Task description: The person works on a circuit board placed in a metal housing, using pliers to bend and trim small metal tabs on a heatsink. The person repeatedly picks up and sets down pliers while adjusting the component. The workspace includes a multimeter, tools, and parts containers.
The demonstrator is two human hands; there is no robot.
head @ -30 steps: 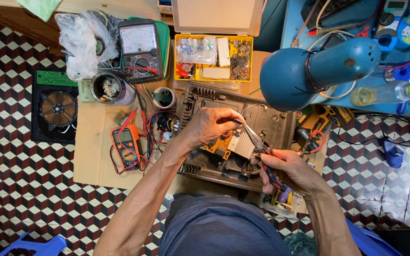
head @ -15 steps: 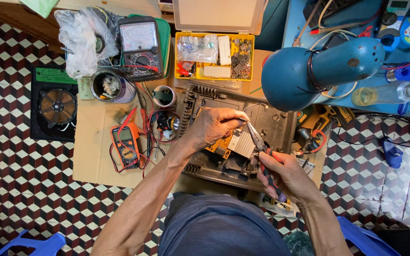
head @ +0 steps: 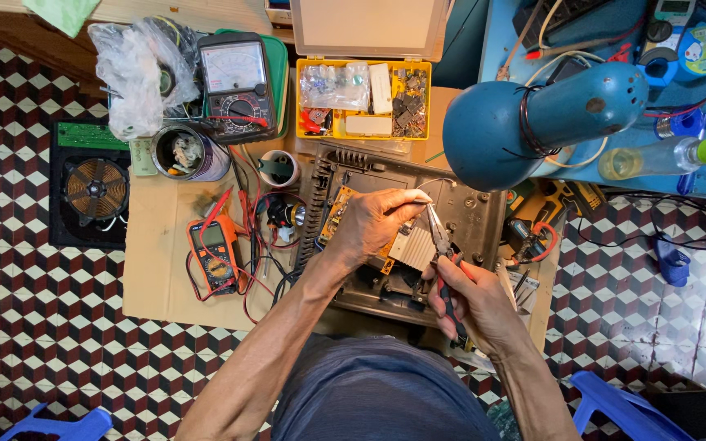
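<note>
Two hands over open grey casing (head: 483, 214), left hand (head: 373, 224) grasping circuit board (head: 345, 204), right hand (head: 471, 298) clenched on pliers (head: 438, 241), yellow parts box (head: 363, 100) holding small components at worktop's far edge

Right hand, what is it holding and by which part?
The right hand holds needle-nose pliers by their handles, tips pointing up toward the left hand on the circuit board.

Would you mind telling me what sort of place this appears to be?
Most likely an electronics repair bench: an analog multimeter, a yellow parts box and an opened appliance with its circuit board exposed.
</note>
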